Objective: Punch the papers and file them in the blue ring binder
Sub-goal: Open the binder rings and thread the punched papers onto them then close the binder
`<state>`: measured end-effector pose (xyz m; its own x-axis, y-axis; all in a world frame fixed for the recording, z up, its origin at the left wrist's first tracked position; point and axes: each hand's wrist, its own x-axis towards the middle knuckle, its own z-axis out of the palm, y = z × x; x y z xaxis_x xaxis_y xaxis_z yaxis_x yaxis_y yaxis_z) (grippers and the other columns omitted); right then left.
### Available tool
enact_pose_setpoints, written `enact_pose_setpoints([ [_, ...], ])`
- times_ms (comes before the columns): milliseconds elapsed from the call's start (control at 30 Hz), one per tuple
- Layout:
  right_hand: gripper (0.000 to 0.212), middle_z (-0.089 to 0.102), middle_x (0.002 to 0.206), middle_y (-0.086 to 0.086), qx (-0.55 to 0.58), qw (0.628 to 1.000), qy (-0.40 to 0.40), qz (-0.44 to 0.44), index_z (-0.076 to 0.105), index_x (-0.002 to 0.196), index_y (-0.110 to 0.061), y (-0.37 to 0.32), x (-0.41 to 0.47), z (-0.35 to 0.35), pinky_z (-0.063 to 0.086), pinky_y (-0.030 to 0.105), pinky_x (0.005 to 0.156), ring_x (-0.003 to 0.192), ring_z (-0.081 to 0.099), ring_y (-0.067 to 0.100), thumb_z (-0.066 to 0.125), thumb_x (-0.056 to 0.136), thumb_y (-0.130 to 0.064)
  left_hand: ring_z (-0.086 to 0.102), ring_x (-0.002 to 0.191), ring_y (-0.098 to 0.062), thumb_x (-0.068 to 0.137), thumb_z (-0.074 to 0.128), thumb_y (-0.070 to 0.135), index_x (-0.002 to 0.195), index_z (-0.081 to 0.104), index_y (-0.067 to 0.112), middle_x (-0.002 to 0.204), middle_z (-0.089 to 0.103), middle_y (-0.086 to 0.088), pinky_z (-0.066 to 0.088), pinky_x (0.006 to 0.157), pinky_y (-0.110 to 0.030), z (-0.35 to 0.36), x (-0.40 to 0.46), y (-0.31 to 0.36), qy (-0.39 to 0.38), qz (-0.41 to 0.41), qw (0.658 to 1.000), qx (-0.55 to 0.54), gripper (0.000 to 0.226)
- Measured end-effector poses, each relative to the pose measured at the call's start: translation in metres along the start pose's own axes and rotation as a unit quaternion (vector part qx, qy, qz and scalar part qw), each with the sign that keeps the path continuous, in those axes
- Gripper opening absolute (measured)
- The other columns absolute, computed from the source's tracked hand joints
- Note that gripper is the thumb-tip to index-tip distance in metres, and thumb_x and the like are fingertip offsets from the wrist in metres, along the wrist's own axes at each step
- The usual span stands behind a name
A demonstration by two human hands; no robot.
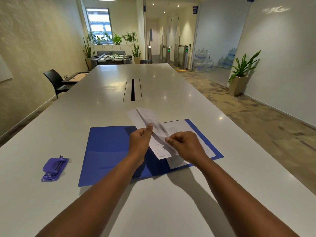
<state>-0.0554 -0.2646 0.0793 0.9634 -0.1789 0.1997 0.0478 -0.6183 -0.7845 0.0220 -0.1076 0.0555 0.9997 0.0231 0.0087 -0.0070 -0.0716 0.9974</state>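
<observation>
A blue ring binder (pixel 109 151) lies open on the white table (pixel 85 103), with a printed sheet (pixel 179 127) on its right half. Above its middle I hold a small stack of papers (pixel 145 117), lifted and tilted on edge. My left hand (pixel 139 142) pinches the stack with the thumb on top. At the stack's near right edge, my right hand (pixel 186 146) pinches it with curled fingers. A purple hole punch (pixel 54 169) sits on the table to the left of the binder, apart from both hands.
A cable slot (pixel 132 89) is set in the table's middle beyond the binder. A black chair (pixel 56 81) stands at the left edge. A potted plant (pixel 241 77) and water bottles (pixel 203 62) stand off to the right on the floor.
</observation>
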Motion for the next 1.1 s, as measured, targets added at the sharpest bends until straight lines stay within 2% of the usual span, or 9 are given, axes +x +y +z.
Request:
enact_pose_setpoints([
  [67,0.022,0.077,0.093,-0.002,-0.017,0.999,-0.025,-0.011,0.08,0.106,-0.019,0.0,-0.002,0.005,0.048,0.021,0.065,0.082,0.067,0.014,0.065,0.098,-0.033,0.048,0.063,-0.015,0.092,0.066,0.049,0.074,0.058,0.007,0.068,0.053,-0.004,0.039,0.057,-0.027,0.0,-0.001,0.001,0.005,-0.011,1.0,0.001,0.047],
  [167,0.024,0.078,0.094,-0.003,-0.027,0.997,-0.067,-0.019,0.081,0.105,-0.02,0.001,-0.005,0.009,0.05,0.026,0.066,0.083,0.068,0.017,0.064,0.098,-0.034,0.064,0.082,-0.014,0.091,0.072,0.031,0.088,0.07,0.014,0.088,0.071,0.002,0.048,0.067,-0.025,-0.001,-0.001,0.002,0.017,-0.017,1.0,0.008,0.018],
  [267,0.032,0.077,0.085,-0.009,0.012,0.997,-0.071,-0.008,0.082,0.095,-0.024,0.005,-0.006,0.006,0.055,0.03,0.069,0.078,0.07,0.012,0.062,0.095,-0.048,0.058,0.073,-0.018,0.09,0.07,0.022,0.089,0.069,0.004,0.08,0.067,-0.003,0.046,0.064,-0.029,-0.002,0.0,0.001,0.022,-0.017,1.0,0.014,0.018],
  [367,0.034,0.075,0.078,-0.009,0.04,0.999,-0.004,0.007,0.079,0.085,-0.024,0.022,-0.002,0.001,0.052,0.029,0.065,0.07,0.067,0.008,0.06,0.095,-0.051,0.056,0.069,-0.018,0.089,0.071,0.021,0.085,0.065,0.002,0.075,0.062,-0.008,0.045,0.06,-0.032,-0.003,0.001,-0.001,0.025,-0.026,0.999,0.011,0.021],
  [500,0.028,0.075,0.112,-0.001,-0.064,0.988,0.099,0.101,0.074,0.113,-0.016,0.068,0.011,-0.002,0.053,0.029,0.08,0.093,0.067,0.012,0.064,0.097,-0.038,0.051,0.061,-0.014,0.091,0.071,0.02,0.079,0.064,0.009,0.07,0.06,-0.003,0.042,0.056,-0.027,-0.003,0.0,-0.001,0.023,-0.034,0.999,0.006,0.018],
  [633,0.05,0.063,0.136,0.004,-0.161,0.961,0.084,0.211,0.06,0.133,-0.017,0.107,0.013,-0.014,0.053,0.042,0.094,0.121,0.061,0.029,0.069,0.09,-0.042,0.052,0.062,-0.016,0.092,0.07,0.019,0.089,0.066,0.002,0.075,0.062,-0.007,0.042,0.053,-0.027,-0.003,0.0,-0.002,0.022,-0.04,0.999,-0.002,0.018],
  [767,0.051,0.062,0.117,0.008,-0.208,0.936,0.081,0.271,0.05,0.106,-0.022,0.129,0.013,-0.024,0.056,0.048,0.09,0.107,0.062,0.033,0.077,0.076,-0.053,0.054,0.062,-0.015,0.093,0.068,0.017,0.092,0.065,0.002,0.077,0.063,-0.007,0.043,0.053,-0.027,-0.002,0.001,-0.003,0.021,-0.042,0.999,0.0,0.016],
  [933,0.068,0.061,0.113,0.009,-0.22,0.925,0.083,0.298,0.054,0.117,-0.016,0.138,0.013,-0.028,0.054,0.045,0.087,0.107,0.061,0.032,0.084,0.07,-0.055,0.055,0.059,-0.013,0.094,0.067,0.017,0.088,0.064,0.005,0.072,0.063,-0.003,0.041,0.049,-0.024,0.0,0.0,-0.002,0.022,-0.044,0.999,0.008,0.014],
  [1100,0.063,0.063,0.112,0.008,-0.21,0.928,0.082,0.298,0.051,0.109,-0.018,0.138,0.016,-0.032,0.056,0.045,0.085,0.103,0.064,0.032,0.087,0.068,-0.049,0.058,0.065,-0.017,0.094,0.068,0.018,0.09,0.064,0.004,0.076,0.064,-0.007,0.044,0.054,-0.028,-0.002,0.002,-0.002,0.021,-0.05,0.999,0.006,0.015],
])
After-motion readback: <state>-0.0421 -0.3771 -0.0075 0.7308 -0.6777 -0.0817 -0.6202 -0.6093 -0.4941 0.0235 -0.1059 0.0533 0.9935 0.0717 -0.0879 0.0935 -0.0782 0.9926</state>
